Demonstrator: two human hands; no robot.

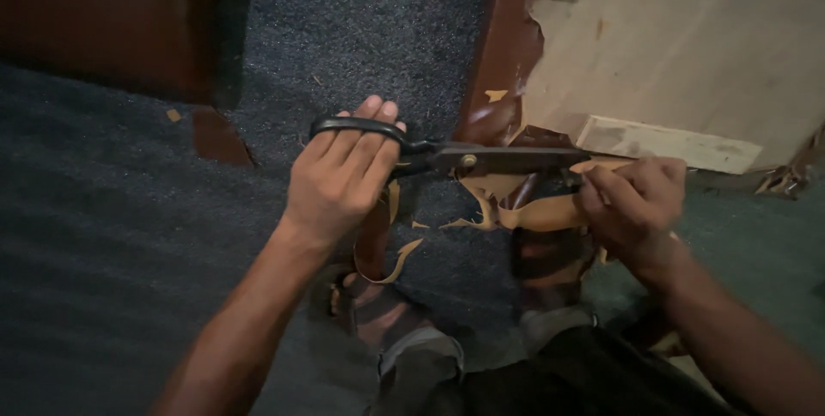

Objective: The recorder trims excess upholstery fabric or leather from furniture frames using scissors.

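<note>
My left hand (339,177) grips the black handles of large dark scissors (481,158), whose blades point right. My right hand (634,201) pinches a strip of tan leather (537,212) at the blade tips. The strip sags under the scissors, and a thin curl of tan trimming (397,263) hangs below my left hand. Beneath the scissors my two feet in sandals (378,308) rest on the dark carpet.
Dark grey carpet (112,235) covers the floor. A large sheet of brown leather with a tan underside (687,46) lies at the upper right, with a pale wooden strip (666,143) on it. A dark brown piece (103,12) lies at the upper left. Small scraps are scattered about.
</note>
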